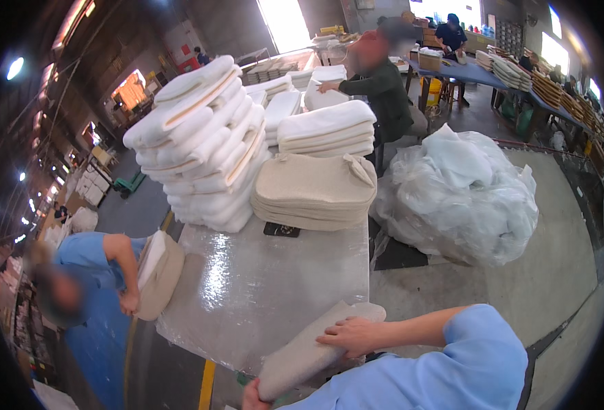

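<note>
A long beige fabric-covered cushion (302,352) lies slanted across the near edge of the table, in front of my body. My left hand (255,396) grips its lower left end, with part of the hand cut off by the frame's edge. My right hand (346,336) is closed over its upper part, fingers on top and thumb on the near side. Farther up the table sits a neat stack of beige fabric covers or pads (315,195). To its left rises a tall, leaning pile of white foam pads (203,147).
The table (267,287) has a shiny plastic-wrapped top. On the left a co-worker in blue (97,266) holds another beige cushion (162,277). A person in dark green (387,96) handles white pads at the far end. A large plastic-wrapped white bundle (459,198) rests on the floor at right.
</note>
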Demonstrator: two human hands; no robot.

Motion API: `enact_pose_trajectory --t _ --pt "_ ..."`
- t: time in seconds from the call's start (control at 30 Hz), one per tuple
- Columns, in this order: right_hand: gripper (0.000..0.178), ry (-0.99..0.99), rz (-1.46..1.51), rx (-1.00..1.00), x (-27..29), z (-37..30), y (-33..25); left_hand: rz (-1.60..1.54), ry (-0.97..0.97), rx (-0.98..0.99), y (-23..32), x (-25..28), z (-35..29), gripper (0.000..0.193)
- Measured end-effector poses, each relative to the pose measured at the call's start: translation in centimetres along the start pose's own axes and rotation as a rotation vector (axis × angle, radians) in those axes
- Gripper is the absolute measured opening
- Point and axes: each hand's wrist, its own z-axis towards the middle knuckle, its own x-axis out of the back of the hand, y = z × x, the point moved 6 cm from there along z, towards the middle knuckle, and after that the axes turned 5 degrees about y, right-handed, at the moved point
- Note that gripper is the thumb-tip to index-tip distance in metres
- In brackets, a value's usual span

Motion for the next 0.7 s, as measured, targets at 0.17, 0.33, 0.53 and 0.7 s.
enact_pose_trajectory --t 0.17,0.33,0.53,0.7 --pt "0.066 0.508 0.316 -0.275 5.4 -2.1 4.2 -0.133 0.021 -0.324 12.6 -14.1 -2.5 0.065" --pt "0.059 0.856 1.214 -0.340 7.6 -2.9 5.9 0.438 0.028 -0.713 14.5 -21.7 -2.8 0.091" --pt "0.069 1.090 1.752 -0.212 2.8 -3.2 1.6 0.642 -0.196 -0.556 14.4 -25.3 1.6 0.085" --pt "0.070 0.955 2.040 -0.293 2.8 -5.9 3.9 0.981 -0.136 -0.685 11.9 -22.3 1.6 0.060"
